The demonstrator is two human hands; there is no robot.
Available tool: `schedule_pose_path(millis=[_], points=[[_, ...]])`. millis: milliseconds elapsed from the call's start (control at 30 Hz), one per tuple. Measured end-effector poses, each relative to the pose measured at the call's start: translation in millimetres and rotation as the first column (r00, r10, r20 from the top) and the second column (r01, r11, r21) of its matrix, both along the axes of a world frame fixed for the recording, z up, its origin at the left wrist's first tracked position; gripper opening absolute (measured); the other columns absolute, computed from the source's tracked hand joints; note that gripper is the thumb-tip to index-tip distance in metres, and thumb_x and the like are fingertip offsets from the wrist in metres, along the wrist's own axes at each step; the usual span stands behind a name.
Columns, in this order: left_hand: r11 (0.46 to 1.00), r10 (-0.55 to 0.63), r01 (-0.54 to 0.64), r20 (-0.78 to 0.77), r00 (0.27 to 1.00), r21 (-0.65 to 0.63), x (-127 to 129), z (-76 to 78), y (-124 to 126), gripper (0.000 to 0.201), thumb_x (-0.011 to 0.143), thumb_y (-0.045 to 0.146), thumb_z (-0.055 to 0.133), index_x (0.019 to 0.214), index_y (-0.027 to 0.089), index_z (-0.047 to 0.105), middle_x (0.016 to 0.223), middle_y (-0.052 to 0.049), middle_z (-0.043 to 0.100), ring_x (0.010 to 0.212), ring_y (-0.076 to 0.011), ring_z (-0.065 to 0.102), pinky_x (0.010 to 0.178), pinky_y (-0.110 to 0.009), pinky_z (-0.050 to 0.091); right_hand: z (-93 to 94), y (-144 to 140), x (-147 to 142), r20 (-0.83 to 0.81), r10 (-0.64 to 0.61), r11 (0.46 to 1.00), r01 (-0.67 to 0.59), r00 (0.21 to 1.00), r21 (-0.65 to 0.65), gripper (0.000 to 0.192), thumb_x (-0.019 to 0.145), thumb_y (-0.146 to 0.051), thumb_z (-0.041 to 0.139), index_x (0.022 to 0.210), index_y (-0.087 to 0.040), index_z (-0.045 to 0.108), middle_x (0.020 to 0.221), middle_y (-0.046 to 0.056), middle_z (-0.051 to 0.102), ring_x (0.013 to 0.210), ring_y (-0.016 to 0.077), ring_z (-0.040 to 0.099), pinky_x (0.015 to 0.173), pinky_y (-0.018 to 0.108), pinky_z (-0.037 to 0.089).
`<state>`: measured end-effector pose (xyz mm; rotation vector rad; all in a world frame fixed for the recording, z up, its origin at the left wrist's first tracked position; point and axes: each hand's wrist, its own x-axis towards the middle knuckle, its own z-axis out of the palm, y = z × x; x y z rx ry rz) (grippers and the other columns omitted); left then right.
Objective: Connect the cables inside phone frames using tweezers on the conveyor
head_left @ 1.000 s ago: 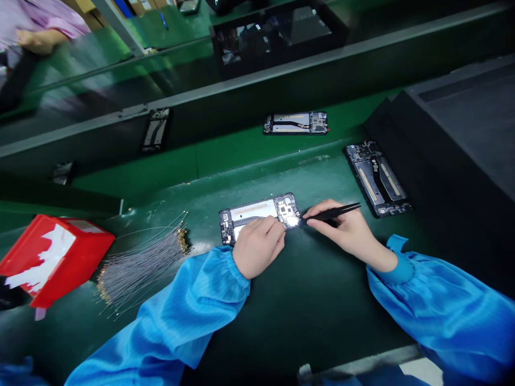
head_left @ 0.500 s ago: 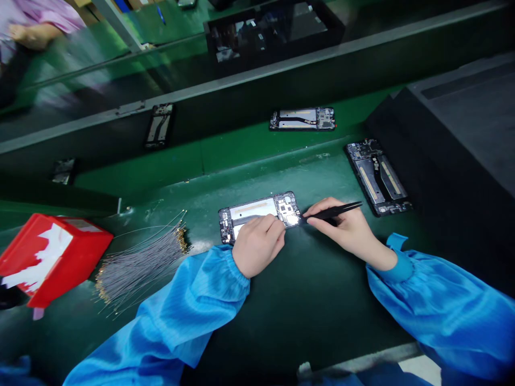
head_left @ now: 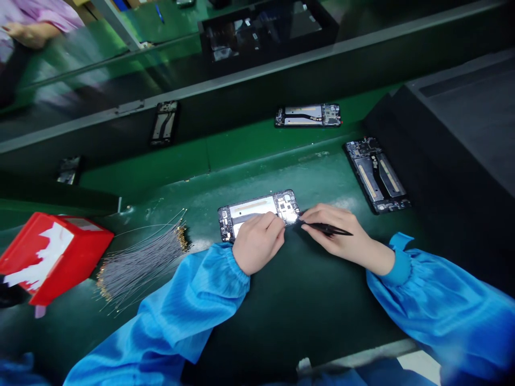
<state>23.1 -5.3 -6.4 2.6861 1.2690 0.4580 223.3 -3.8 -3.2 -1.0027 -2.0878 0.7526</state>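
Dim, glare mid-frame, blurred warped edges

So the open black phone chassis (head_left: 259,210) is lying flat on the green bench mat, long side running left to right, tilted up just a touch at its right end. Back cover's off, so you can see a pale silvery plate across the middle and a busy circuit board section at the right end. The lower left edge is hidden. Right at the phone's right end are the slim black pointed tweezers (head_left: 326,229), lying nearly level, tips aimed left and touching or almost touching the board corner, where there's a bright glare spot. The tail end points away to the right of the phone.
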Motion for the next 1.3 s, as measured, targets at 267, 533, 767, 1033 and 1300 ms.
schedule_pose_path(millis=[267,533,767,1033,1300], points=[[0.999,0.035,-0.035,-0.008,0.999,0.015,0,2.7,6,0.017,0.084,0.02,0.04,0.076,0.016,0.055,0.07,-0.002,0.051,0.066,-0.0143,0.049,0.062,-0.026,0.04,9.9,30,2,0.089,0.086,0.995,-0.081,0.992,-0.053,0.035,0.075,-0.005,0.042,0.101,-0.023,0.056,0.117,0.006,0.054,0.106,0.0192,0.052,0.088,0.037,0.045],[0.999,0.033,-0.034,0.029,0.999,0.027,-3,0.1,13,0.019,0.086,0.019,0.039,0.088,0.017,0.058,0.077,-0.004,0.055,0.074,-0.0158,0.052,0.069,-0.027,0.044,2.2,45,-5,0.321,0.201,0.979,-0.202,0.926,-0.029,0.054,0.072,-0.016,0.055,0.125,-0.023,0.042,0.127,0.009,0.044,0.115,0.0242,0.045,0.093,0.04,0.042],[1.0,0.012,-0.013,0.044,0.999,0.028,-6,1.3,13,0.024,0.085,0.017,0.038,0.096,0.015,0.06,0.074,-0.004,0.054,0.07,-0.0158,0.051,0.065,-0.027,0.044,6.2,42,-14,0.381,0.142,0.988,-0.153,0.914,-0.001,0.051,0.069,-0.016,0.056,0.118,-0.018,0.043,0.117,0.011,0.048,0.105,0.0271,0.049,0.087,0.042,0.044],[0.993,-0.109,0.113,0.109,0.988,-0.031,-10,0.2,-1,0.028,0.086,0.017,0.036,0.1,0.015,0.06,0.07,-0.003,0.051,0.064,-0.014,0.046,0.06,-0.026,0.042,6.2,43,-15,0.363,0.14,0.99,-0.134,0.921,-0.044,0.051,0.067,-0.014,0.055,0.116,-0.019,0.04,0.114,0.01,0.047,0.102,0.0264,0.049,0.084,0.041,0.044],[0.989,-0.135,0.141,0.142,0.981,-0.035,-10,-2.3,1,0.026,0.085,0.015,0.039,0.099,0.013,0.06,0.071,-0.004,0.052,0.066,-0.0142,0.047,0.061,-0.027,0.043,10.4,48,-16,0.41,0.167,0.985,-0.136,0.897,-0.103,0.051,0.067,-0.016,0.054,0.115,-0.016,0.04,0.113,0.01,0.043,0.092,0.0234,0.052,0.074,0.036,0.047]])
